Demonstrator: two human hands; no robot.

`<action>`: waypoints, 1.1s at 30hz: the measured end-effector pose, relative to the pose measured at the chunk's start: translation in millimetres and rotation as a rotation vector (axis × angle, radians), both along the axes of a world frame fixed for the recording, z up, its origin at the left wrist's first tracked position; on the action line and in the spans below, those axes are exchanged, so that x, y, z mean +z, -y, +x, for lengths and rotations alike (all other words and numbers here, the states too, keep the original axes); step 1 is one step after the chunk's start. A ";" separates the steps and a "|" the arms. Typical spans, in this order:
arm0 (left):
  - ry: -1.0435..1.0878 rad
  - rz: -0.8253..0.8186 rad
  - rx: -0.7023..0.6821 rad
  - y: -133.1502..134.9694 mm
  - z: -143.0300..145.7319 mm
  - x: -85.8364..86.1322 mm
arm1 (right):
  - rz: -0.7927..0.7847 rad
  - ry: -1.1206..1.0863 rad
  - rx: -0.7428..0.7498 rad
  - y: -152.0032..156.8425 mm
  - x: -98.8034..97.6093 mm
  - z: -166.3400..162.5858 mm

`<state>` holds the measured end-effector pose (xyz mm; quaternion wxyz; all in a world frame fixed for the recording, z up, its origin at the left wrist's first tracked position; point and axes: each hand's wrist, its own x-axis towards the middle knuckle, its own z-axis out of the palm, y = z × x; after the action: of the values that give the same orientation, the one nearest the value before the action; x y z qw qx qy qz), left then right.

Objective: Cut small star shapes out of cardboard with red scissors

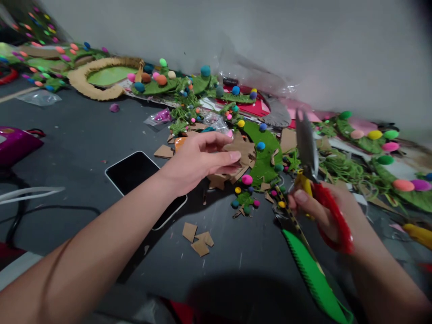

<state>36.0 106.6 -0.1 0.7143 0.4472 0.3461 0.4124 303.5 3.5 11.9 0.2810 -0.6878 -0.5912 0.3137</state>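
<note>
My right hand (pixel 326 211) is wrapped round the red handles of a pair of scissors (pixel 308 148), whose grey blades point up and away. My left hand (pixel 199 159) reaches forward with fingers curled and pinched on a brown cardboard piece (pixel 241 150) lying among other cardboard scraps. A curved green felt strip (pixel 265 155) with coloured pom-poms lies between the two hands. A phone (pixel 137 173) with a dark screen lies flat under my left forearm.
A second pair of scissors with green handles (pixel 312 270) lies near my right wrist. Cardboard offcuts (pixel 198 237) sit on the dark floor. Green felt wreaths (pixel 104 76) with pom-poms, yarn and plastic bags crowd the wall side. A magenta object (pixel 15 141) sits left.
</note>
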 end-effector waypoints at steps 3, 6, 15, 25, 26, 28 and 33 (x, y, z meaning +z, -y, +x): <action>0.014 -0.058 -0.125 11.4 8.6 3.3 | 0.086 -0.340 -0.037 -1.3 -1.1 -15.7; -0.040 -0.072 -0.246 20.7 15.7 3.3 | 0.142 -0.531 -0.070 -1.1 0.5 -30.7; -0.125 0.012 -0.339 23.8 18.9 1.2 | 0.204 -0.431 -0.088 5.9 -0.2 -44.3; -0.171 0.029 -0.363 26.0 19.2 2.9 | 0.270 -0.394 -0.091 6.6 -8.2 -46.5; -0.170 0.029 -0.357 25.6 18.9 2.6 | 0.263 -0.373 -0.089 6.2 -8.1 -45.0; -0.163 0.040 -0.323 24.0 17.5 2.1 | 0.253 -0.307 -0.099 4.6 -6.8 -39.3; -0.140 0.100 -0.261 12.4 7.5 1.9 | 0.221 -0.073 -0.140 -0.4 -2.0 -10.6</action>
<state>43.5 94.2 1.8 0.7127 0.5510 0.3131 0.3006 292.9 3.9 10.0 0.3974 -0.6804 -0.5621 0.2511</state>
